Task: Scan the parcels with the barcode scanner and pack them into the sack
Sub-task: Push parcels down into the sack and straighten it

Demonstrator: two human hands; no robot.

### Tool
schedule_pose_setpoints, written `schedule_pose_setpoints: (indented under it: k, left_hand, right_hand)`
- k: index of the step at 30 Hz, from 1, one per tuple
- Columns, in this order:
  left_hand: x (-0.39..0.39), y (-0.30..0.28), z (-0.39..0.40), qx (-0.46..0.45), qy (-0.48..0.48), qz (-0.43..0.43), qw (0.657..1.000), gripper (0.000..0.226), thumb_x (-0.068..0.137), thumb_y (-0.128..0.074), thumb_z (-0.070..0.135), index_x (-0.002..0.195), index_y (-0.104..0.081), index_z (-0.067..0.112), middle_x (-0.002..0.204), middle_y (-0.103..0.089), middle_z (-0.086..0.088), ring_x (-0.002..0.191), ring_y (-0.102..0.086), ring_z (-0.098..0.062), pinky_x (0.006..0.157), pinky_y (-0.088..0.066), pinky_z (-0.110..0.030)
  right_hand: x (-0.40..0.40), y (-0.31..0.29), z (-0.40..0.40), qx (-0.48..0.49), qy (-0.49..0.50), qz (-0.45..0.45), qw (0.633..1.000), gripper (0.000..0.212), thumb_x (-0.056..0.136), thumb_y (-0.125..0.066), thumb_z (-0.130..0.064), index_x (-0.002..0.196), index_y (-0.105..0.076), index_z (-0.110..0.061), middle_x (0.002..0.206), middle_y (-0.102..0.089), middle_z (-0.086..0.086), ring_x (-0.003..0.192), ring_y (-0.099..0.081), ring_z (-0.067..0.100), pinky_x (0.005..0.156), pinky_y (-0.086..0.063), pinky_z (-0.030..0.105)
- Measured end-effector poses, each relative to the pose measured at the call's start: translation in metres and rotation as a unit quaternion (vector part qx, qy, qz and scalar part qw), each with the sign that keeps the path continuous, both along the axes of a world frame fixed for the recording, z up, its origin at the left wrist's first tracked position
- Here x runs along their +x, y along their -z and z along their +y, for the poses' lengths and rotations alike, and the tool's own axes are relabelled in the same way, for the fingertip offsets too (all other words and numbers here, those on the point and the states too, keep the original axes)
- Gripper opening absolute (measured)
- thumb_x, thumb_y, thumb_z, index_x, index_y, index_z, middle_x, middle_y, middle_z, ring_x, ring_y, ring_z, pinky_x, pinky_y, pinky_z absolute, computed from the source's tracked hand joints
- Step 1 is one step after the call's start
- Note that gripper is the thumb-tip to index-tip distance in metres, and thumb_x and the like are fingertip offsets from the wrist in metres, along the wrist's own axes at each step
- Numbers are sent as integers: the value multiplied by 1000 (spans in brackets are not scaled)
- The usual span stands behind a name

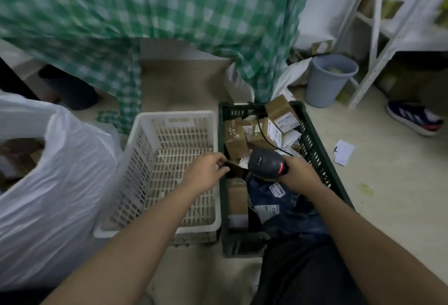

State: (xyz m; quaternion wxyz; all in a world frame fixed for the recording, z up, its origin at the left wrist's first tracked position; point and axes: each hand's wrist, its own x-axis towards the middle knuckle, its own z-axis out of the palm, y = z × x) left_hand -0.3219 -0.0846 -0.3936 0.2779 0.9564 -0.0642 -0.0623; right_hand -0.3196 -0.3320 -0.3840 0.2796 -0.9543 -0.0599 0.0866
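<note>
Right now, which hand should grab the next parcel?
Left. The left hand reaches over the green crate rim at a brown parcel, while the right hand grips the scanner.

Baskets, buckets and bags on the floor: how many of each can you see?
White crate: 1
Green crate: 1
Grey bucket: 1
White sack: 1
Total: 4

A pale floor (pixel 378 207) is carrying a white crate (pixel 169 228), a green crate (pixel 312 139) touching it, a grey bucket (pixel 327 81) and a paper scrap (pixel 343 151).
</note>
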Motion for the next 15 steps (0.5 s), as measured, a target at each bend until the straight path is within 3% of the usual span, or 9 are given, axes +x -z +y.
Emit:
schedule_pose_setpoints:
  k: [3,7,11,13,15]
  left_hand:
    - [11,44,-22,58,38,24,997,32,93,-59,37,120,-63,19,119,-63,-3,111,-55,-20,92,-47,-36]
    - [19,84,-52,235,68,19,969,35,97,-49,43,123,-59,22,121,-56,-3,119,-42,-25,95,-33,-35]
    - [23,105,-76,376,94,68,919,26,98,-44,20,116,-63,17,121,-54,-5,120,-36,-28,98,-25,-39]
    - [23,114,-82,392,101,74,911,29,97,-40,10,112,-63,15,119,-57,-5,120,-37,-26,103,-22,-39]
    - [24,119,-85,356,98,70,927,31,98,-37,9,112,-63,19,118,-60,-3,119,-42,-23,103,-21,-35]
  right_hand:
    - [17,38,-8,-4,47,28,999,13,87,-65,-23,95,-66,-13,85,-65,4,86,-63,27,65,-45,33]
    - [44,62,-11,-10,58,50,997,20,85,-68,-31,97,-66,-15,90,-68,6,78,-57,23,61,-41,31]
    - [58,70,-15,-37,32,47,998,24,85,-67,-34,100,-66,-16,94,-69,5,87,-62,27,67,-49,33]
    - [61,73,-20,-59,20,42,997,25,86,-66,-35,103,-65,-17,99,-69,5,92,-62,30,69,-49,35]
    - [63,77,-24,-77,12,44,996,24,85,-65,-33,103,-65,-17,102,-68,6,96,-62,31,67,-46,34]
